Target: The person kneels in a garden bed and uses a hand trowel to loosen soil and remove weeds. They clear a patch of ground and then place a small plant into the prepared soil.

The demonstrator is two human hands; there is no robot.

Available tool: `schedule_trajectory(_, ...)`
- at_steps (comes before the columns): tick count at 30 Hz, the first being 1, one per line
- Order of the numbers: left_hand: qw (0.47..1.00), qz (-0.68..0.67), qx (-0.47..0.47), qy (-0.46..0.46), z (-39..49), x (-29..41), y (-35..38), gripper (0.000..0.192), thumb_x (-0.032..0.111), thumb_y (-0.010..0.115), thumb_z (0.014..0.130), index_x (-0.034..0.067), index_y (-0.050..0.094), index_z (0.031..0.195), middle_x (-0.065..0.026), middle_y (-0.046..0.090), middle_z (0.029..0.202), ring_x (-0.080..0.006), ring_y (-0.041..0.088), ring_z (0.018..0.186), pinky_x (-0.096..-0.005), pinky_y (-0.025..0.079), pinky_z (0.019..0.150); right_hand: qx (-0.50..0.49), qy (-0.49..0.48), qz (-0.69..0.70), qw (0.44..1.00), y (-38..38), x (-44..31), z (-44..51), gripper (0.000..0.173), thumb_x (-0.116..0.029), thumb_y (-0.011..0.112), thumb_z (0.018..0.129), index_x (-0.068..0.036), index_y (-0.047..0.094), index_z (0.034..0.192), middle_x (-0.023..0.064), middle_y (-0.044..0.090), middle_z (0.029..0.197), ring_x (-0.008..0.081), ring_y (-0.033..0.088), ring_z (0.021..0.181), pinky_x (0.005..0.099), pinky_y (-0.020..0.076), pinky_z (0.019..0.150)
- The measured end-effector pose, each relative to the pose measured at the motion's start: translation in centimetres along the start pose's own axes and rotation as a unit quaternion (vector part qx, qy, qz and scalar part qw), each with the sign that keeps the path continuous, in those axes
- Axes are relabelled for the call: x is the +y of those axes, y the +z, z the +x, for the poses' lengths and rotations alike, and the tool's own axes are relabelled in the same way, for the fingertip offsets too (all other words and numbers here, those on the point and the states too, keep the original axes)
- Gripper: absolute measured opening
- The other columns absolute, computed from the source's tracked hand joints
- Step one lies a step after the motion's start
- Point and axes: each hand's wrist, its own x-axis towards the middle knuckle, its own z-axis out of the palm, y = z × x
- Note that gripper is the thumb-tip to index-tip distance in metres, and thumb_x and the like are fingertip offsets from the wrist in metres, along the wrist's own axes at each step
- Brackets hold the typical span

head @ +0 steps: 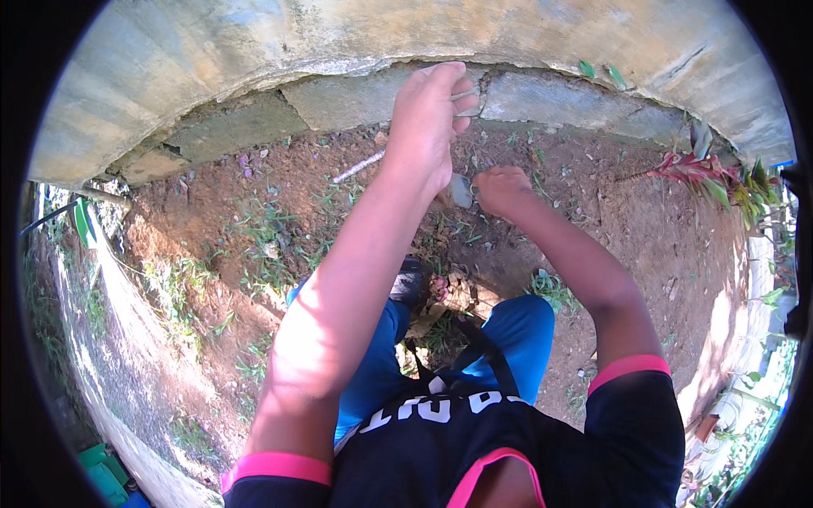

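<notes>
Raised in front of the stone footing (356, 95) of a wall, my left hand (435, 105) has its fingers curled away from the camera; whether it holds anything is hidden. Lower and to the right, my right hand (505, 187) is bent down close to the soil, its fingertips hidden beneath it. A flat grey stone or blade-like piece (461, 192) lies just left of the right hand, and I cannot tell if they touch. A short pale stick (359, 167) rests on the brown soil (571, 190) to the left of my left forearm.
The weathered wall (444, 32) curves across the top. Red-leaved plants (698, 171) stand at the right. Grass tufts (263, 235) grow at the left, and dry leaves (454, 295) lie between my knees, near a dark shoe (408, 279). Green containers (101, 473) are at the lower left.
</notes>
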Motion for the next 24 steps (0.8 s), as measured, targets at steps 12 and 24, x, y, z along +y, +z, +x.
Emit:
schedule_trajectory(12,1.0,0.002,0.015,-0.004,1.8,-0.5,-1.6,0.033,0.028,0.054,0.083,0.006,0.048,0.107,-0.0073,0.053,0.1,-0.0176,0.049,0.092,-0.0319,0.038,0.078,-0.057,-0.053,-0.044,0.996,2.5,-3.8,3.5,0.029,-0.013,0.052,0.08,-0.01,0.058,0.108,0.0066,0.058,0.113,0.0229,0.055,0.105,0.0319,0.0431,0.086)
schedule_trajectory(24,0.999,-0.021,0.038,0.004,5.8,0.3,-4.1,0.032,0.025,0.052,0.084,0.003,0.047,0.107,-0.0064,0.051,0.097,-0.0175,0.05,0.091,-0.0321,0.039,0.079,-0.114,-0.079,0.02,0.99,3.3,-3.6,4.7,0.035,-0.012,0.052,0.081,-0.011,0.051,0.116,0.0065,0.054,0.119,0.0212,0.05,0.111,0.0302,0.0392,0.092)
